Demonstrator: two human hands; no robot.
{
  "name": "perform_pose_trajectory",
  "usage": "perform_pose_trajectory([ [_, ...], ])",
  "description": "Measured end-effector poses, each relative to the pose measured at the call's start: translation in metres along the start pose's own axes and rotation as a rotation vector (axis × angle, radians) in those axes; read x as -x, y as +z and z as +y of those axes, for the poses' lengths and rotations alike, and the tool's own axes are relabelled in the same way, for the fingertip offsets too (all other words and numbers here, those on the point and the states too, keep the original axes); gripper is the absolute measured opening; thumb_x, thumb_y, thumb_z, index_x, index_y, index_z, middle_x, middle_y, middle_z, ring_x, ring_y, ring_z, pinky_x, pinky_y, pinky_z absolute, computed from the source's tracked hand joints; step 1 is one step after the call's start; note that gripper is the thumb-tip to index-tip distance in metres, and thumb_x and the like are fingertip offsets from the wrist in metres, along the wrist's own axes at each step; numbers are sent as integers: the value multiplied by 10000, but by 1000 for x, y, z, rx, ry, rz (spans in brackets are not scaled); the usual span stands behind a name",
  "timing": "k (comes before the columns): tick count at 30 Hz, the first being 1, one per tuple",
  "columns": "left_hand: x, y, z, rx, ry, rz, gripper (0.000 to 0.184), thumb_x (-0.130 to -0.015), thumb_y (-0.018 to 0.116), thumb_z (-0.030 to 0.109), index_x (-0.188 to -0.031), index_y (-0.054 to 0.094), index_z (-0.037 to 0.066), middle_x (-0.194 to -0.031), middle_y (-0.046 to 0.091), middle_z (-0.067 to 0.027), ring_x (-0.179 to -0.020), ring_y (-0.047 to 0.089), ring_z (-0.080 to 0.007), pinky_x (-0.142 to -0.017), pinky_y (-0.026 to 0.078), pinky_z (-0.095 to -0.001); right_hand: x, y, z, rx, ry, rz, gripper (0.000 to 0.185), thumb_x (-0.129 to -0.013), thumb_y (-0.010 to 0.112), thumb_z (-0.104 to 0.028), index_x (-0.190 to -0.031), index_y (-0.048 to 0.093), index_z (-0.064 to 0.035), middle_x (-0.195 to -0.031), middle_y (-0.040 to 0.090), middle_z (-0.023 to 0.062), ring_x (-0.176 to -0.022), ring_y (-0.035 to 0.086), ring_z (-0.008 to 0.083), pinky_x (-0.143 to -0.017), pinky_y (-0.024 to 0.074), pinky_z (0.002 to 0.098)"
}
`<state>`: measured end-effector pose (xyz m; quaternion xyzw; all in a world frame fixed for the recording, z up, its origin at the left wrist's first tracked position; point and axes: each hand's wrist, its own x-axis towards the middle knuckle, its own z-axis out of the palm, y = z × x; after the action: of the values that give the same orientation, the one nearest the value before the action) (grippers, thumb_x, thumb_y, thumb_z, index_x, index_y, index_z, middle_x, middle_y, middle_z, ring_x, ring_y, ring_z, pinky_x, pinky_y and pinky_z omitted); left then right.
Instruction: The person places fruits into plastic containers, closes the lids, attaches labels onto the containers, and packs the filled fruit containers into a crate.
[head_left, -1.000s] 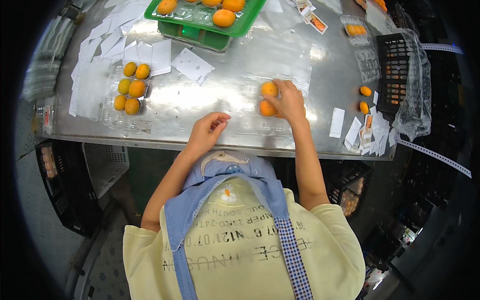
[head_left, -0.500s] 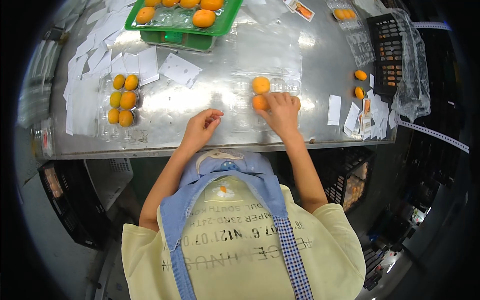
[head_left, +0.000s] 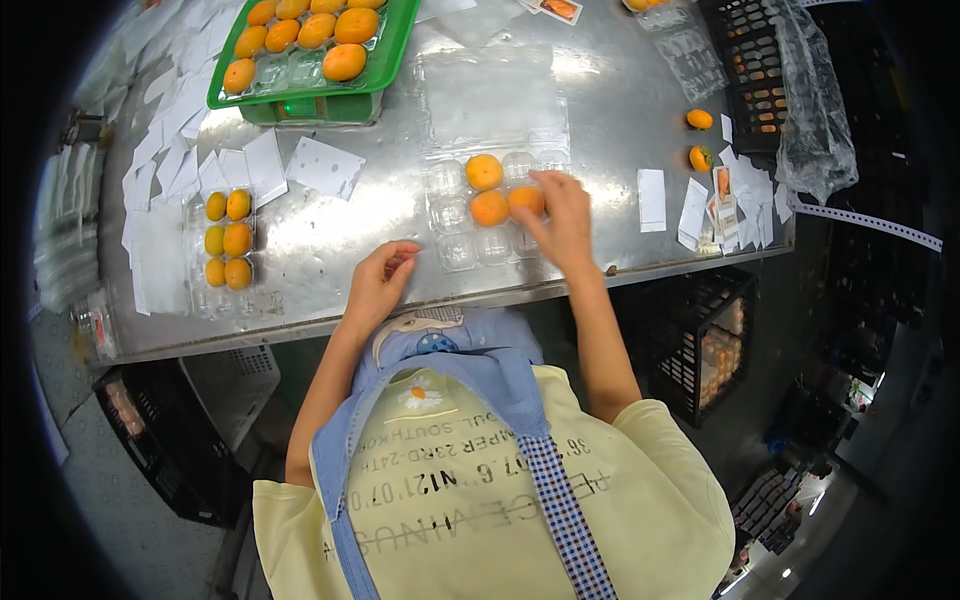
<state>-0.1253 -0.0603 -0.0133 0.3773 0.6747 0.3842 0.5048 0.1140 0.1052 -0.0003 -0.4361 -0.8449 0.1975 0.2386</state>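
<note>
Where discernible, orange fruit [head_left: 524, 202] against right fingers [head_left: 554, 184]

- My right hand [head_left: 565, 225] has shifted off the middle fruit [head_left: 490, 208], which I now see uncovered in the clear tray [head_left: 457, 250].
- A third fruit [head_left: 526, 203] beside it, mostly hidden before, now shows; my fingertips seem to touch it.
- My view has turned, bringing more of the green tray's [head_left: 398, 45] fruit into frame.

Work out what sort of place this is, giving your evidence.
Probably a fruit-packing workplace: orange fruits sit in a clear moulded tray on a metal table, a green tray holds more, and paper cards lie nearby.
</note>
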Motion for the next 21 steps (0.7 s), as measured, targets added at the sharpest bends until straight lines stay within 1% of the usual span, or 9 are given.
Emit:
perform_pose_trajectory([
  [3, 1, 1, -2, -6, -13, 0, 191, -878, 597, 55, -1063, 636, 26, -844, 639, -36, -727, 538, -94, -667, 465, -231, 6, -24, 27, 151, 77, -161, 527, -712, 737, -164, -1210, 582, -86, -1202, 548, 102, -1140, 465, 286, -941, 390, 399],
  [6, 0, 3, -4, -12, -10, 1, 189, -878, 595, 52, -1060, 636, 26, -847, 640, -37, -727, 541, -94, -668, 468, -233, 8, -26, 47, -12, 7, -236, 524, -712, 718, -144, -1214, 584, -71, -1209, 541, 106, -1119, 460, 304, -902, 430, 366],
  [9, 1, 3, -1, -15, -1, -5, 188, -881, 591, 56, -1062, 636, 29, -847, 636, -28, -737, 544, -89, -675, 465, -229, 5, -37, 49, -158, 91, -318, 531, -711, 723, -127, -1219, 582, -67, -1205, 535, 105, -1123, 456, 284, -857, 465, 346],
  [12, 3, 3, -3, -4, -9, -6, 188, -888, 584, 70, -1065, 637, 36, -840, 624, -7, -752, 538, -77, -689, 455, -218, 6, -39, 56, -243, 224, -392, 583, -682, 744, -85, -1239, 573, -113, -1191, 540, 101, -1149, 463, 276, -967, 408, 369],
  [15, 3, 1, -3, -7, -12, -1, 191, -886, 584, 68, -1067, 637, 38, -837, 625, -6, -753, 539, -77, -692, 455, -217, 5, -38, 56, -161, 254, -396, 569, -669, 763, -66, -1206, 579, -102, -1143, 548, 111, -1111, 491, 275, -935, 427, 361],
  [18, 2, 1, -3, -5, -25, 1, 195, -883, 588, 72, -1069, 638, 40, -844, 626, -9, -762, 540, -79, -701, 455, -219, 10, -39, 56, 42, 1, -225, 527, -660, 760, -41, -1155, 581, -49, -1096, 560, 121, -1018, 531, 278, -838, 470, 331],
  [20, 2, 1, -4, 16, -29, 5, 201, -879, 596, 80, -1073, 638, 45, -866, 628, -14, -770, 542, -80, -711, 456, -223, 13, -40, 48, -96, 26, -94, 528, -646, 768, -32, -1140, 581, -41, -1099, 563, 124, -1026, 535, 279, -852, 464, 335],
  [21, 3, 1, 0, 37, -4, -14, 223, -874, 607, 82, -1093, 627, 46, -904, 629, -30, -776, 553, -91, -711, 464, -230, 14, -41, 41, -168, 40, -29, 529, -640, 772, -27, -1132, 581, -37, -1100, 565, 125, -1031, 537, 279, -859, 462, 337],
])
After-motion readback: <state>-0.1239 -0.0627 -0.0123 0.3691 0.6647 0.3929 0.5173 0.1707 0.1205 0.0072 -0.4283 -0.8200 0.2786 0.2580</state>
